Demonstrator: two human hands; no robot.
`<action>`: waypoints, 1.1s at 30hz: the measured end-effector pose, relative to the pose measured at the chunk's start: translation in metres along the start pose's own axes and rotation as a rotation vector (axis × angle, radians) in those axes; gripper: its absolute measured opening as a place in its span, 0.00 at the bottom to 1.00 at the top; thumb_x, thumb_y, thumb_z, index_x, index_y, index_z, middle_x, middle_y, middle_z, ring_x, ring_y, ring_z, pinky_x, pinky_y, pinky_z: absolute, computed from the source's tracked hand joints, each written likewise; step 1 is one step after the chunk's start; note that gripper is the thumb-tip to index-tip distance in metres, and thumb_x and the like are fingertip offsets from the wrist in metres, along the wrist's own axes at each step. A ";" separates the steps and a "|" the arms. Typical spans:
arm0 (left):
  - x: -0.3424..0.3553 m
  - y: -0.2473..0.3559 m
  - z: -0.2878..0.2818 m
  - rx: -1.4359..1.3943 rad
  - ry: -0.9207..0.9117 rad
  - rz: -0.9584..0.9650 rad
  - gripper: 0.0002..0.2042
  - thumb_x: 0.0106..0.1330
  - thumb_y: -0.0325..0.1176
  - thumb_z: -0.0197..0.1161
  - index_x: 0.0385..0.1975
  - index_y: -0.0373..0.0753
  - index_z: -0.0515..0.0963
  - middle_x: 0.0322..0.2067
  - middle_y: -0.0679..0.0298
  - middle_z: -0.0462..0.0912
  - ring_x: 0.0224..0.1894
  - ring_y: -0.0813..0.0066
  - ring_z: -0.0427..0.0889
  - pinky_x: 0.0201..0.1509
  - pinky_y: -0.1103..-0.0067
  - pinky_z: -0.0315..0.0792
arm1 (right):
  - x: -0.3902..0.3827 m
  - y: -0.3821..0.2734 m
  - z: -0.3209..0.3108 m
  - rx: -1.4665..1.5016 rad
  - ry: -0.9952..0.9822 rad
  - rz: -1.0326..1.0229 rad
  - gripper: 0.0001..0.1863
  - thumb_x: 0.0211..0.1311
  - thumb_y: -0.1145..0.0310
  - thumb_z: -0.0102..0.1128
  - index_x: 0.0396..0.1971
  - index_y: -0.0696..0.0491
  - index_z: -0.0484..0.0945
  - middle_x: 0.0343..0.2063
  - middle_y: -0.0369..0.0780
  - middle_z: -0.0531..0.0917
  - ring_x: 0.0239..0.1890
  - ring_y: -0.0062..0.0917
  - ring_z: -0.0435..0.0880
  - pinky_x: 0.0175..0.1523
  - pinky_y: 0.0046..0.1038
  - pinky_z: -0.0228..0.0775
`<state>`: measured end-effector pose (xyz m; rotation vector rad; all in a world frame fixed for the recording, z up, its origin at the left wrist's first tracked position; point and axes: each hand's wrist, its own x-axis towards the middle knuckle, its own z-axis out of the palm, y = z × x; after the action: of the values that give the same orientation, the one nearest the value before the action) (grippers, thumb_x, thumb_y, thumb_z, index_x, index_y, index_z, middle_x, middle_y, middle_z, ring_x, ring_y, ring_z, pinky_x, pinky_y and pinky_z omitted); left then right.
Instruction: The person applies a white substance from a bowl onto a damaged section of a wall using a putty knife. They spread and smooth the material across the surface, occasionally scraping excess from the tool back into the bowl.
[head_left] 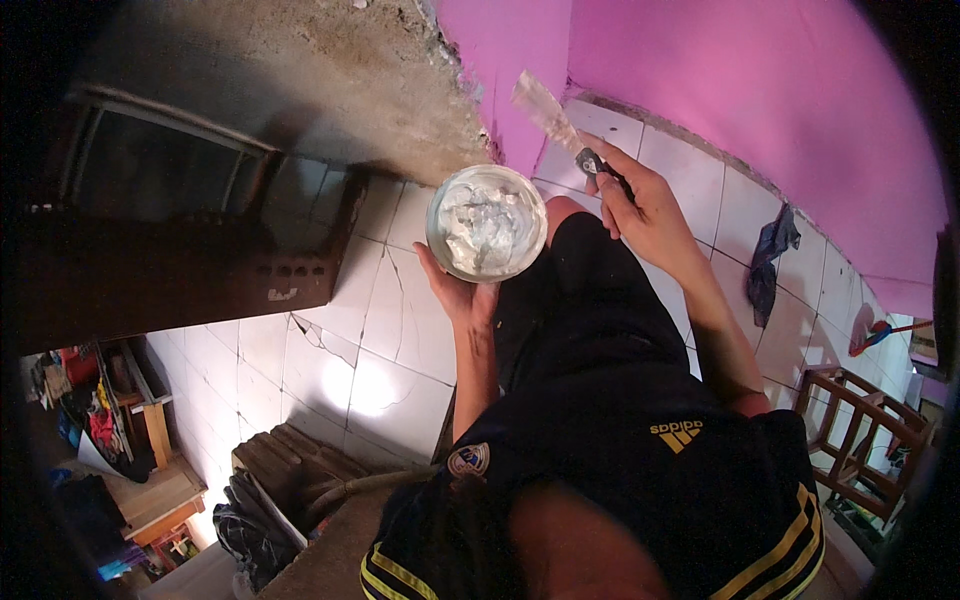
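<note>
My left hand (467, 297) supports a round tub (485, 222) of thick white paste from underneath, the tub open at the top. My right hand (633, 204) grips a putty knife (598, 167) by its dark handle, just right of and above the tub. The knife's blade (540, 104) is smeared and slightly blurred, angled up and leftward. It appears in front of a pink wall (498, 60) whose edge meets rough, stained bare plaster (350, 80); whether it touches the wall, I cannot tell.
Dark furniture (220, 280) stands left on white floor tiles (260, 355). A dark cloth (770, 260) lies at the right, near a wooden stool frame (850, 430). Wooden furniture with piled items (150, 480) is at lower left, beside a brown bundle (280, 460).
</note>
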<state>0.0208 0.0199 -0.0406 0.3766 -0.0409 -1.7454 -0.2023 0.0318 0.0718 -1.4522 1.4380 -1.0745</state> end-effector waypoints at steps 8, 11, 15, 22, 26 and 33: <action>-0.004 0.001 -0.001 -0.042 -0.034 0.011 0.32 0.66 0.57 0.47 0.63 0.40 0.60 0.63 0.56 0.60 0.64 0.56 0.60 0.68 0.59 0.56 | 0.035 -0.025 -0.070 -0.182 -0.279 0.155 0.20 0.61 0.67 0.56 0.54 0.54 0.73 0.17 0.33 0.75 0.13 0.13 0.69 0.18 0.18 0.64; -0.002 -0.001 0.001 -0.035 -0.026 0.024 0.32 0.66 0.57 0.47 0.62 0.40 0.61 0.63 0.56 0.61 0.64 0.56 0.61 0.68 0.58 0.55 | 0.055 -0.052 -0.097 -0.352 -0.405 0.125 0.21 0.61 0.64 0.56 0.54 0.52 0.74 0.16 0.33 0.75 0.13 0.12 0.69 0.18 0.17 0.65; -0.003 0.000 0.000 -0.030 -0.009 0.050 0.32 0.66 0.58 0.46 0.62 0.40 0.61 0.62 0.57 0.63 0.63 0.57 0.63 0.66 0.59 0.58 | 0.082 -0.070 -0.116 -0.341 -0.497 0.145 0.22 0.60 0.61 0.55 0.54 0.52 0.74 0.15 0.33 0.74 0.12 0.13 0.70 0.17 0.16 0.65; -0.001 -0.001 -0.010 -0.108 0.013 0.018 0.32 0.66 0.59 0.46 0.62 0.40 0.62 0.61 0.58 0.65 0.62 0.58 0.64 0.66 0.60 0.59 | 0.104 -0.083 -0.119 -0.414 -0.510 0.192 0.24 0.58 0.55 0.55 0.51 0.53 0.76 0.16 0.31 0.70 0.13 0.12 0.68 0.17 0.16 0.65; -0.001 0.002 -0.014 -0.082 -0.021 -0.004 0.32 0.66 0.59 0.47 0.61 0.40 0.62 0.61 0.58 0.65 0.62 0.58 0.64 0.66 0.60 0.59 | 0.118 -0.083 -0.113 -0.418 -0.542 0.193 0.23 0.59 0.59 0.55 0.53 0.53 0.74 0.13 0.31 0.70 0.11 0.12 0.70 0.15 0.15 0.67; -0.001 0.001 -0.013 -0.068 -0.023 0.011 0.32 0.66 0.59 0.46 0.61 0.41 0.62 0.61 0.58 0.65 0.62 0.58 0.64 0.66 0.59 0.59 | 0.127 -0.096 -0.105 -0.452 -0.555 0.199 0.23 0.59 0.62 0.55 0.54 0.53 0.73 0.12 0.32 0.71 0.10 0.12 0.71 0.15 0.14 0.70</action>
<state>0.0256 0.0226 -0.0524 0.3063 -0.0001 -1.7354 -0.2732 -0.0905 0.1997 -1.6977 1.4150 -0.1866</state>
